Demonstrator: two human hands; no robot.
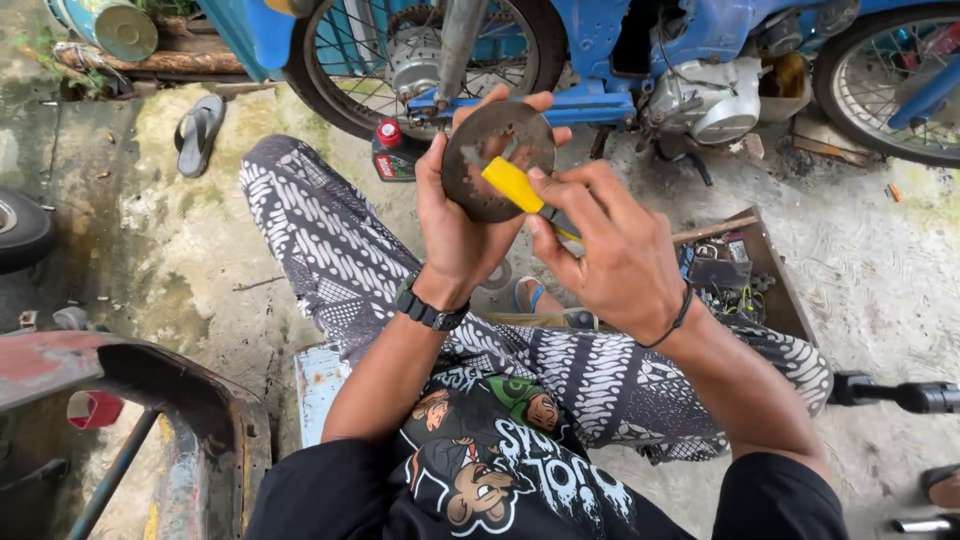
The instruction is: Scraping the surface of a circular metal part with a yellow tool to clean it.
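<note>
The left hand (455, 215) holds one rusty round metal disc (497, 160) up in front of the person, fingers curled around its rim, thumb at its left edge. The right hand (605, 245) grips one tool with a yellow handle (513, 184), fingers closed tight on it; the handle lies across the disc's face, at about 6 o'clock from the disc's centre hole. One black watch (430, 310) sits on the left wrist, one dark band (678, 320) on the right.

At 12 o'clock from the hands stands one blue motorbike (640, 40) with two spoked wheels in view. One small green bottle with a red cap (392, 152) stands at 9 o'clock from the disc. One grey sandal (198, 132) lies at 10 o'clock. One wooden box of parts (760, 270) sits at 3 o'clock.
</note>
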